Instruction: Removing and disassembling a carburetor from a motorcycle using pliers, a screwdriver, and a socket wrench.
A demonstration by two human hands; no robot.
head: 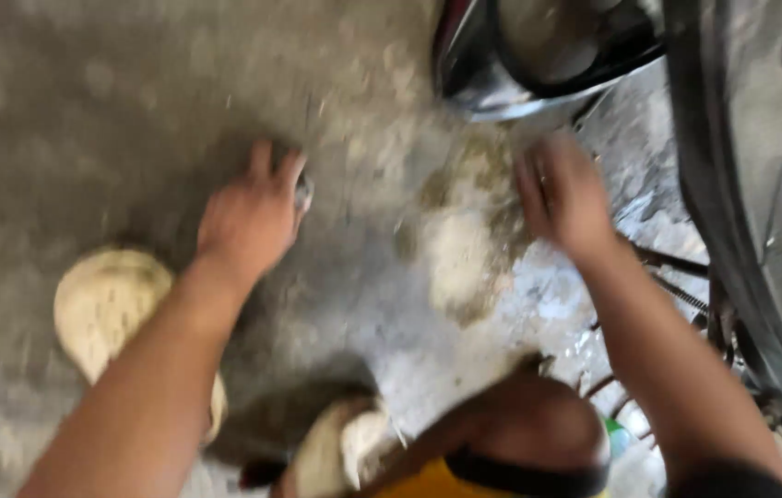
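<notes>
Both bare forearms reach forward and down from the lower edge of the view. The left hand is palm down, its fingers curled and bunched at the tips, two fingertips pointing away from the body. The right hand, well apart from the left hand, hangs with its fingers loosely bent and pointing downward. Motion blur hides finer detail.

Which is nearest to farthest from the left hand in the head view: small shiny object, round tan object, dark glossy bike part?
From the left hand:
1. Small shiny object, at its fingertips, touching or nearly.
2. Round tan object, on the floor below-left, beside the forearm.
3. Dark glossy bike part, top right, beyond both.
</notes>
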